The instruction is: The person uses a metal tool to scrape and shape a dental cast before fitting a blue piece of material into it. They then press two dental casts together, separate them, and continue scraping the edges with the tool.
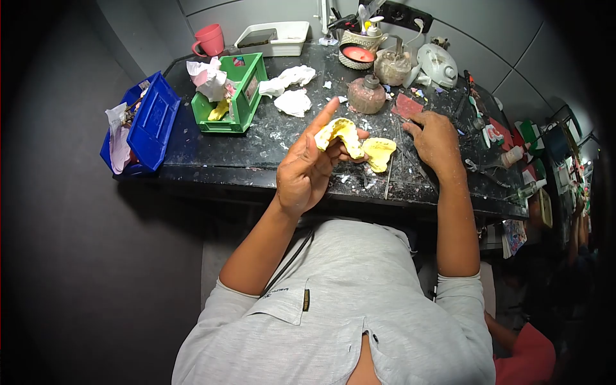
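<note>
My left hand (307, 163) is raised over the front edge of the bench, holding a pale yellow dental cast (340, 136), horseshoe-shaped, with the index finger stretched out past it. Just right of the cast is a second yellow cast piece (379, 154), close to the left fingertips. Over the right part of the bench, my right hand (433, 138) is bent down with its fingers closed at the lower edge of a red wax sheet (409, 105). A thin stick-like tool (389, 179) lies near the front edge, between the hands.
Left stand a green bin (251, 96) and a blue bin (154, 125) with paper and scraps. Crumpled tissue (293, 102), a round glass burner (366, 96) and a cloudy jar (393, 66) are behind the hands. Tools and bottles (511, 156) crowd the right side. Another person's red sleeve (529, 353) shows lower right.
</note>
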Motion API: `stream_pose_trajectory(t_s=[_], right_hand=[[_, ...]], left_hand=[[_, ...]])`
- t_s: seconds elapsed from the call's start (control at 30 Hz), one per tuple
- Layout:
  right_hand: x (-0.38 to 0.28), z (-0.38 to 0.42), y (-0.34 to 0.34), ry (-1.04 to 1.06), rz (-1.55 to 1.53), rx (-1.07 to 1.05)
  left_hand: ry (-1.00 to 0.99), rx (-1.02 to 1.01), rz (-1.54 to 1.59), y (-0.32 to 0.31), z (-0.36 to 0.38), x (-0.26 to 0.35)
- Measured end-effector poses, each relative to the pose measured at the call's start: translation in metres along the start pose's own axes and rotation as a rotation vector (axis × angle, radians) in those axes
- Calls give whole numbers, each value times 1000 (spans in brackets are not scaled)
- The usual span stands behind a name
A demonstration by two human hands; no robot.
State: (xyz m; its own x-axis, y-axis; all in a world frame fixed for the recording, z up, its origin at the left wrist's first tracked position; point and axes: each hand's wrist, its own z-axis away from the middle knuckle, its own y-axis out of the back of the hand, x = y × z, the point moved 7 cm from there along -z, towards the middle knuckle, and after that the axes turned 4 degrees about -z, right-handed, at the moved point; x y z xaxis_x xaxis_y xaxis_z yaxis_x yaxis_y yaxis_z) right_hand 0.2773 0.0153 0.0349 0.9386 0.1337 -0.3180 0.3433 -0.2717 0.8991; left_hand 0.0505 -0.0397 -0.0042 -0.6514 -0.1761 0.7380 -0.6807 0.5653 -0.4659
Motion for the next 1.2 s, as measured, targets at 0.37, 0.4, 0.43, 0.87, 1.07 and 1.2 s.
stream_pose_trajectory(t_s=[0.37,0.4,0.43,0.87,1.07,1.2], right_hand=[[-1,0,-3,17,101,-32],[2,-1,-5,11,99,-51],[3,-1,-5,11,100,-50],[-54,40,0,223,-336,-139],[-45,38,-7,33,-459,-250],[-39,45,-14,56,-629,-122]], left_hand=[[-7,-4,-17,1,0,0],[-5,-3,-17,1,0,0],[-1,-3,-17,1,0,-1],[20,19,-22,2,0,-2],[-4,45,-93,1,-1,0],[-43,63,-140,0,-2,2]])
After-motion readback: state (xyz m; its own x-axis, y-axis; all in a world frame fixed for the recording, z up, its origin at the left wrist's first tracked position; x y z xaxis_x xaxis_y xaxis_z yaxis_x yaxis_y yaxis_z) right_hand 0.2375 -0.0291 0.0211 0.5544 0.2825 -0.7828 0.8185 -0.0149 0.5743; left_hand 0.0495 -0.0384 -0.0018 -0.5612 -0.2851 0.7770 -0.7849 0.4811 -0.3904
